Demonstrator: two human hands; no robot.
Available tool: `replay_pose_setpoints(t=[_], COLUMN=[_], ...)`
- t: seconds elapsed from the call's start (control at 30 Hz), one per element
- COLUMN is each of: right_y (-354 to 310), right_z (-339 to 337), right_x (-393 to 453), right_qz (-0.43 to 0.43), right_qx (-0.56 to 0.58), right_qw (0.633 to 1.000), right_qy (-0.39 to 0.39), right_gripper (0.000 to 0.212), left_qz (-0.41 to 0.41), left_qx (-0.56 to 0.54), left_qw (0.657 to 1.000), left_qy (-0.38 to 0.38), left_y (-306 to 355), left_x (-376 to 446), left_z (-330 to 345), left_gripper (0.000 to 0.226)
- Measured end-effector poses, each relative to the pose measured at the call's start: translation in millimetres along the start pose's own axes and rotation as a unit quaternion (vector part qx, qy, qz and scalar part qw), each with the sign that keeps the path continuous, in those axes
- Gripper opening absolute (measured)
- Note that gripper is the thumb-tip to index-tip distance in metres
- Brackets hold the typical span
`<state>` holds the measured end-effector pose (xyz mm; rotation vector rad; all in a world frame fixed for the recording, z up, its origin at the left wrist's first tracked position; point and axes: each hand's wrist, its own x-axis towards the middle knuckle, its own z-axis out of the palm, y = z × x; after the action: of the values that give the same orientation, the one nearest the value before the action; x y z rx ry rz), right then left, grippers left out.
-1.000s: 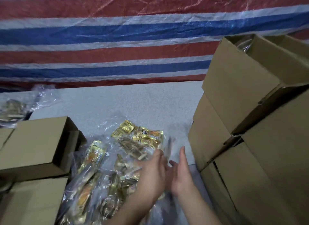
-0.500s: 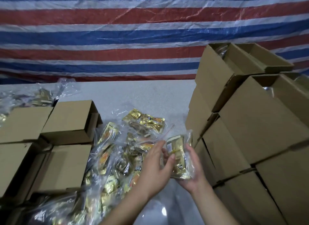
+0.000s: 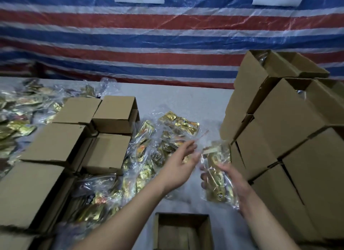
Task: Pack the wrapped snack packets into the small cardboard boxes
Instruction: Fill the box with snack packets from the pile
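Right hand (image 3: 229,181) fingers curled around a gold snack packet (image 3: 217,177) in clear wrap, held above the table (image 3: 186,101). Left hand (image 3: 178,166) just beside, fingers loosely spread, holding nothing. Open small box (image 3: 183,231) near, below. Stacked boxes (image 3: 279,128) right.

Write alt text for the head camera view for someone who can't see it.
The right hand holds a clear bag of gold snack packets above an open cardboard box, while the left hand reaches toward it, over a table between loose packets and stacked boxes.
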<state>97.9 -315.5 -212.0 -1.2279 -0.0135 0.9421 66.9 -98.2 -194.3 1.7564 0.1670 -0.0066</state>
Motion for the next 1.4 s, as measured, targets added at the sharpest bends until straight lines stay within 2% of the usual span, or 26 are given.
replay_pose_setpoints(t=[0.1, 0.2, 0.3, 0.37, 0.5, 0.63, 0.7, 0.8, 0.93, 1.0, 1.07, 1.13, 1.2, 1.23, 1.3, 1.4], right_y=[-16.8, 0.4, 9.2, 20.0, 49.6, 76.2, 89.3, 117.5, 157.6, 173.3, 180.7, 176.9, 166.5, 160.0, 150.0, 161.3], right_z=[24.8, 28.4, 48.4, 56.3, 55.3, 49.3, 51.9, 54.5, 38.9, 28.6, 25.0, 25.2, 23.1, 21.3, 21.7, 27.5], right_x=[14.6, 8.2, 14.1, 17.5, 29.8, 46.7, 56.6, 70.5, 82.5, 82.6, 81.0, 78.8, 74.5, 72.6, 69.1, 69.2], right_qz=[-0.001, -0.002, 0.021, 0.032, 0.098, 0.165, 0.188, 0.187, 0.215, 0.226, 0.221, 0.208, 0.172, 0.162, 0.187, 0.293], right_qx=[-0.098, -0.263, -0.466, -0.550, -0.617, -0.648, -0.658, -0.672, -0.678, -0.666, -0.638, -0.619, -0.625, -0.631, -0.638, -0.647], right_qw=[0.995, 0.964, 0.879, 0.820, 0.749, 0.705, 0.686, 0.676, 0.674, 0.691, 0.724, 0.744, 0.752, 0.751, 0.738, 0.686], right_qy=[0.022, -0.027, -0.104, -0.157, -0.223, -0.236, -0.245, -0.238, -0.198, -0.167, -0.143, -0.142, -0.121, -0.108, -0.112, -0.160], right_gripper=[0.070, 0.076, 0.067, 0.057, 0.036, 0.018, 0.020, 0.040, 0.065, 0.072, 0.076, 0.064, 0.028, 0.022, 0.035, 0.066], left_qz=[-0.057, -0.131, -0.185, -0.198, -0.224, -0.211, -0.205, -0.203, -0.171, -0.166, -0.164, -0.167, -0.168, -0.166, -0.162, -0.160], left_qx=[0.041, 0.135, 0.211, 0.199, 0.118, 0.101, 0.091, 0.090, 0.122, 0.118, 0.118, 0.121, 0.128, 0.132, 0.134, 0.155], left_qw=[0.997, 0.982, 0.956, 0.955, 0.966, 0.971, 0.974, 0.975, 0.977, 0.979, 0.979, 0.978, 0.977, 0.977, 0.977, 0.974], left_qy=[0.021, -0.028, -0.085, -0.098, -0.058, -0.045, -0.034, -0.006, -0.021, -0.021, -0.016, -0.016, -0.025, -0.028, -0.027, -0.027], left_y=[-39.6, -97.9, -145.8, -162.2, -169.4, -173.3, -176.1, -181.0, -183.7, -184.4, -183.2, -181.6, -179.7, -178.7, -178.5, -182.4], left_x=[-28.3, -67.0, -100.4, -112.7, -119.3, -121.0, -123.1, -125.9, -127.3, -127.3, -127.8, -126.6, -124.7, -124.1, -123.3, -124.2], left_z=[-18.0, -27.8, -24.8, -18.3, -9.9, -5.8, -3.9, -3.8, -2.0, 1.8, 2.7, 0.8, 0.1, 0.5, 2.3, 4.1], left_gripper=[0.032, 0.041, 0.056, 0.051, 0.043, 0.040, 0.029, 0.018, 0.014, 0.014, 0.016, 0.017, 0.018, 0.018, 0.019, 0.018])
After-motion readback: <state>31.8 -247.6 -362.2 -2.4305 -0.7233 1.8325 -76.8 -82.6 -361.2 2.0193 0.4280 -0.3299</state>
